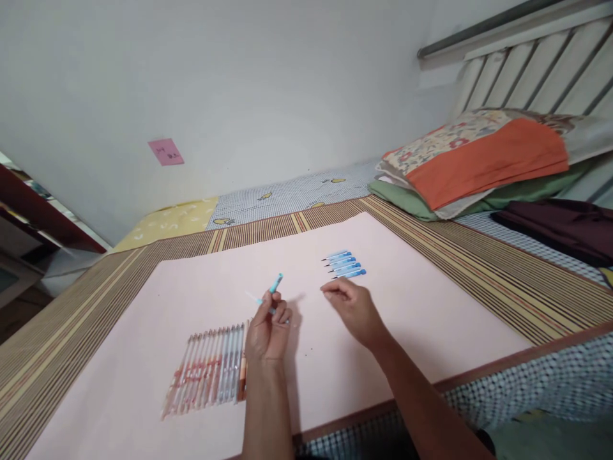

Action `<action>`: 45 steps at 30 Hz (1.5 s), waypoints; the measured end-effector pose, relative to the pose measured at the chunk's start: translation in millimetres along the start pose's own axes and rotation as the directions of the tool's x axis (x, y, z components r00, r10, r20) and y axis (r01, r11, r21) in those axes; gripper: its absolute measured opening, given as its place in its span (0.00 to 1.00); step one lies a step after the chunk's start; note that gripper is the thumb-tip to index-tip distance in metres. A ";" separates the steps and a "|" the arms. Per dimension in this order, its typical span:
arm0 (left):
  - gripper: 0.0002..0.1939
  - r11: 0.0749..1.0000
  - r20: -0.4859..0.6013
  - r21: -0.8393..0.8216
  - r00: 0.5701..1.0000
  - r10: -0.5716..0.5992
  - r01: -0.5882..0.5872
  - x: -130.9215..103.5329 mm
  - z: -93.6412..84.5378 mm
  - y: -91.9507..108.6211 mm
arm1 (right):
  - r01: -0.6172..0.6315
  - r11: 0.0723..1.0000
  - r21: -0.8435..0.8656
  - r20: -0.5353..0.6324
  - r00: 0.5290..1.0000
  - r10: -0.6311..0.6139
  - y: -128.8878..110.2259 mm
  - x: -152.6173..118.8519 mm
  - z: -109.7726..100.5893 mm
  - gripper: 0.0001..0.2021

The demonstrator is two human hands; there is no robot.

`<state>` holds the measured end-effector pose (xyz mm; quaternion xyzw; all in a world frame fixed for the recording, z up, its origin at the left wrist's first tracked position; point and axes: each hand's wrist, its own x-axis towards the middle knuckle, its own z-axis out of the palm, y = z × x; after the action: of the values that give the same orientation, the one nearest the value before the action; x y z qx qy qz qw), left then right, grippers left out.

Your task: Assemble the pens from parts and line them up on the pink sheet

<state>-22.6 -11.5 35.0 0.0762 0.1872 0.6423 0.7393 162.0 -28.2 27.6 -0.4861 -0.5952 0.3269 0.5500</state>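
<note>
My left hand [271, 332] is raised above the pink sheet, its fingers closed on a slim turquoise pen [276, 282]. A thin pale-and-turquoise stick [259, 300] crosses behind those fingers; whether it is part of the same pen I cannot tell. To the right, the thumb and fingertips of my right hand [352, 306] are pressed together, with anything between them too small to make out. Just beyond it lie several short blue-and-white pens [343, 265] in a row, dark tips pointing left. Beside my left wrist is a row of several clear-barrelled pens [205, 370], partly covered by the forearm.
The pink sheet [383, 383] lies on a striped mat [407, 236] over a bed. Folded bedding with an orange band [493, 163] is stacked at the back right, near dark cloth [560, 223]. A white wall [287, 83] bearing a pink note [166, 152] stands behind.
</note>
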 end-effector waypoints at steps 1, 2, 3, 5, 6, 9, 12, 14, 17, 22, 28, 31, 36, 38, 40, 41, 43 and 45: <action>0.04 0.999 -0.002 0.012 0.999 0.035 -0.035 -0.1 -2.1 6.5 | 0.029 0.996 -0.080 0.098 0.995 -0.021 5.5 -3.2 8.0 0.07; 0.05 0.998 -0.003 0.020 0.998 0.055 -0.055 -0.4 -4.0 11.0 | 0.062 0.987 -0.151 0.194 0.980 -0.032 10.7 -6.8 17.9 0.08; 0.06 0.998 -0.003 0.024 0.998 0.063 -0.063 -0.8 -5.3 13.3 | 0.107 0.969 -0.225 0.269 0.962 -0.044 15.4 -10.6 29.0 0.10; 0.07 0.999 0.010 0.015 0.999 0.043 -0.043 -2.2 -6.4 12.5 | 0.202 0.908 -0.366 0.357 0.932 -0.064 22.2 -17.3 51.9 0.11; 0.08 1.000 0.022 0.003 1.000 0.022 -0.022 -3.0 -6.1 10.2 | 0.246 0.866 -0.435 0.387 0.920 -0.067 24.2 -19.7 61.9 0.11; 0.07 0.998 0.078 -0.038 0.995 -0.055 0.058 -6.0 -3.5 1.1 | 0.319 0.738 -0.594 0.421 0.906 -0.053 26.7 -21.2 78.0 0.13; 0.05 0.992 0.133 -0.053 0.986 -0.105 0.112 -8.7 -0.8 -6.4 | 0.267 0.667 -0.696 0.362 0.932 0.005 31.1 -13.6 67.5 0.12; 0.04 0.991 0.169 -0.036 0.978 -0.121 0.128 -10.0 0.7 -10.0 | 0.188 0.639 -0.746 0.285 0.957 0.051 37.0 -5.2 49.1 0.13; 0.06 0.992 0.207 0.020 0.970 -0.129 0.128 -10.5 2.9 -15.1 | 0.054 0.637 -0.769 0.143 0.986 0.089 43.8 6.6 20.6 0.13; 0.14 0.942 0.155 0.334 0.985 -0.076 0.020 -6.2 5.5 -26.2 | -0.169 0.983 0.074 -0.142 0.974 0.179 29.5 10.7 17.5 0.11; 0.08 0.420 0.163 0.884 0.977 0.140 -0.208 -6.7 8.9 -32.6 | -0.425 0.264 0.866 0.266 0.838 0.477 14.2 1.4 45.9 0.26; 0.03 0.212 0.221 0.942 0.957 0.185 -0.259 -11.9 15.5 -31.0 | -0.419 0.128 0.899 0.295 0.795 0.529 21.2 -0.9 46.7 0.25; 0.03 0.101 0.229 0.962 0.953 0.197 -0.252 -15.1 22.3 -29.7 | -0.380 0.097 0.920 0.263 0.781 0.567 33.8 0.4 43.2 0.20; 0.04 0.160 0.201 0.958 0.957 0.207 -0.236 -12.9 19.5 -29.2 | -0.366 0.108 0.924 0.247 0.790 0.561 36.5 1.1 41.8 0.14; 0.09 0.303 0.138 0.932 0.968 0.208 -0.198 -9.6 14.5 -27.9 | -0.355 0.155 0.922 0.220 0.808 0.546 37.9 1.0 39.8 0.07; 0.11 0.396 0.102 0.901 0.974 0.200 -0.176 -8.0 11.9 -27.1 | -0.351 0.196 0.916 0.200 0.821 0.535 38.1 0.7 38.5 0.06; 0.15 0.585 0.045 0.799 0.985 0.164 -0.134 -5.4 8.0 -25.2 | -0.351 0.308 0.884 0.160 0.847 0.506 38.0 0.0 35.5 0.10; 0.17 0.730 0.018 0.677 0.994 0.109 -0.093 -4.3 6.6 -23.6 | -0.363 0.449 0.817 0.129 0.873 0.471 37.7 -0.4 32.1 0.11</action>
<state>1.2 -18.8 33.5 0.3424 0.4118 0.5703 0.6228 139.0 -12.1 -13.2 -0.3225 -0.2025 0.6605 0.6471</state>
